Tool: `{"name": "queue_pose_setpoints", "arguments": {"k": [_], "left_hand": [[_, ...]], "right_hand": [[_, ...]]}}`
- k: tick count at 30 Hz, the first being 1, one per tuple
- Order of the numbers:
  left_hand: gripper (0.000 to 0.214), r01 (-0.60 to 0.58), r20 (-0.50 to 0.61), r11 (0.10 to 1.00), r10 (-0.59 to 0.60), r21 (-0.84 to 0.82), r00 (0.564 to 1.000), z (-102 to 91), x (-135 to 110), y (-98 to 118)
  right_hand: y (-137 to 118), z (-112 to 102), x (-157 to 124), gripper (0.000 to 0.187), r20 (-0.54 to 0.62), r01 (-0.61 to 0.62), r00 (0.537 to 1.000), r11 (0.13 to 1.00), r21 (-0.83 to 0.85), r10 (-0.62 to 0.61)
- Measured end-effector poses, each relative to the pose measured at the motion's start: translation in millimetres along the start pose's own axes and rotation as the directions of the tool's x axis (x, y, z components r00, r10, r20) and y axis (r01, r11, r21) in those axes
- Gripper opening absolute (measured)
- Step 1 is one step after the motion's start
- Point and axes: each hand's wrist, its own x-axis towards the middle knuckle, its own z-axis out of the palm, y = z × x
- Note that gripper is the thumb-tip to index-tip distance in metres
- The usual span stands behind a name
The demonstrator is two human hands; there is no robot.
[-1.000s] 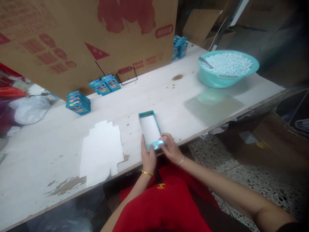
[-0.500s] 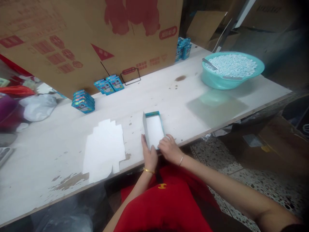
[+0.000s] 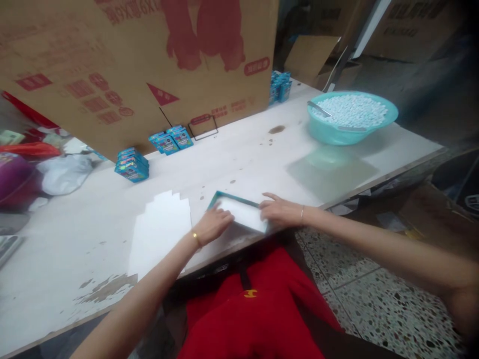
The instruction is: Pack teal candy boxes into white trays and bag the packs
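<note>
A shallow cardboard box (image 3: pixel 244 211), white inside with teal edges, lies slantwise near the table's front edge, its top uncovered. At its left end, my left hand (image 3: pixel 214 224) grips the wall, fingers reaching over the rim to the inside. My right hand (image 3: pixel 279 210) is closed on the opposite end, with one finger stretched out above the corner. Left of the box rests a pile of flat white card blanks (image 3: pixel 160 234), partly covered by my left forearm.
A turquoise basin (image 3: pixel 339 132) of small pale pieces stands at the right with a metal scoop (image 3: pixel 320 108). Stacked blue packets (image 3: pixel 131 167) and more blue packets (image 3: pixel 171 139) sit before a large carton (image 3: pixel 149 60). A white plastic bag (image 3: pixel 65 173) lies far left.
The box has turned from lengthwise to slantwise, and its raised left flap no longer stands up. My hands have moved apart, from its near end to its two ends.
</note>
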Motion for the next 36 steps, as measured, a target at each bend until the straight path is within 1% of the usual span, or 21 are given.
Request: {"name": "queue_pose_setpoints", "arguments": {"k": [2, 3, 5, 6, 7, 8, 9, 10, 11, 13, 14, 16, 19, 22, 25, 29, 31, 32, 33, 34, 36], "left_hand": [[0.029, 0.077, 0.057, 0.993, -0.072, -0.091, 0.996, -0.9, 19, 10], [0.026, 0.135, 0.059, 0.977, -0.127, -0.163, 0.990, -0.3, 27, 13], [0.023, 0.236, 0.065, 0.909, -0.227, -0.345, 0.972, 3.0, 41, 14], [0.023, 0.266, 0.085, 0.860, -0.255, -0.436, 0.963, 5.6, 45, 13], [0.024, 0.284, 0.110, 0.810, -0.266, -0.514, 0.958, 8.8, 48, 11], [0.025, 0.290, 0.131, 0.771, -0.264, -0.567, 0.956, 12.1, 49, 9], [0.025, 0.284, 0.132, 0.756, -0.256, -0.589, 0.957, 15.5, 48, 8], [0.026, 0.263, 0.104, 0.774, -0.250, -0.576, 0.963, 18.5, 45, 8], [0.029, 0.225, 0.049, 0.819, -0.236, -0.528, 0.971, 21.2, 40, 10], [0.030, 0.142, -0.096, 0.930, -0.184, -0.340, 0.978, 25.3, 25, 16], [0.030, 0.124, -0.149, 0.965, -0.161, -0.229, 0.976, 27.1, 16, 20], [0.031, 0.157, -0.174, 0.985, -0.167, -0.069, 0.970, 30.3, 0, 26], [0.027, 0.259, -0.089, 0.966, -0.258, -0.003, 0.962, 33.6, -13, 33], [0.020, 0.310, -0.027, 0.951, -0.311, -0.014, 0.950, 30.9, -13, 36], [0.016, 0.345, -0.001, 0.938, -0.346, -0.024, 0.938, 23.9, -8, 36], [0.022, 0.345, 0.106, 0.935, -0.335, -0.086, 0.936, 20.2, 0, 39], [0.024, 0.393, 0.141, 0.909, -0.375, -0.135, 0.916, 22.6, 7, 46], [0.024, 0.426, 0.145, 0.892, -0.407, -0.149, 0.902, 24.2, 12, 50], [0.023, 0.463, 0.138, 0.872, -0.445, -0.159, 0.885, 25.5, 17, 55], [0.022, 0.496, 0.121, 0.851, -0.481, -0.173, 0.868, 26.0, 21, 58], [0.026, 0.516, 0.046, 0.822, -0.522, -0.239, 0.852, 23.7, 30, 58]], "right_hand": [[3, -5, -4, 0.039, -0.144, -0.075, 0.986, 0.995, 0.065, 0.083], [-1, -5, -6, 0.044, -0.240, -0.129, 0.959, 0.986, 0.104, 0.150], [-17, 2, -6, 0.044, -0.404, -0.233, 0.871, 0.960, 0.158, 0.278], [-28, 9, -4, 0.042, -0.449, -0.279, 0.835, 0.948, 0.153, 0.318], [-40, 19, -2, 0.041, -0.467, -0.316, 0.819, 0.941, 0.117, 0.333], [-50, 30, 0, 0.043, -0.459, -0.349, 0.824, 0.935, 0.053, 0.334], [-58, 41, 4, 0.043, -0.448, -0.373, 0.832, 0.928, -0.017, 0.327], [-64, 53, 7, 0.041, -0.443, -0.398, 0.835, 0.914, -0.076, 0.327], [-67, 63, 10, 0.035, -0.440, -0.428, 0.832, 0.895, -0.122, 0.338], [-65, 77, 15, 0.024, -0.449, -0.492, 0.811, 0.853, -0.177, 0.375], [-63, 80, 17, 0.021, -0.447, -0.516, 0.804, 0.834, -0.196, 0.392], [-57, 81, 20, 0.019, -0.430, -0.535, 0.805, 0.813, -0.228, 0.409], [-52, 75, 21, 0.017, -0.388, -0.522, 0.825, 0.817, -0.245, 0.410], [-51, 73, 21, 0.018, -0.358, -0.506, 0.839, 0.828, -0.242, 0.409], [-46, 72, 22, 0.019, -0.304, -0.447, 0.878, 0.858, -0.252, 0.369], [-28, 58, 25, 0.014, -0.218, -0.342, 0.931, 0.909, -0.239, 0.293], [-16, 49, 28, 0.013, -0.234, -0.324, 0.934, 0.917, -0.233, 0.270], [-10, 46, 29, 0.012, -0.280, -0.336, 0.921, 0.916, -0.218, 0.271], [-5, 45, 31, 0.011, -0.351, -0.363, 0.892, 0.914, -0.183, 0.284], [-2, 47, 34, 0.016, -0.436, -0.403, 0.843, 0.907, -0.121, 0.316], [-2, 59, 42, 0.038, -0.572, -0.491, 0.690, 0.867, 0.079, 0.443]]}}
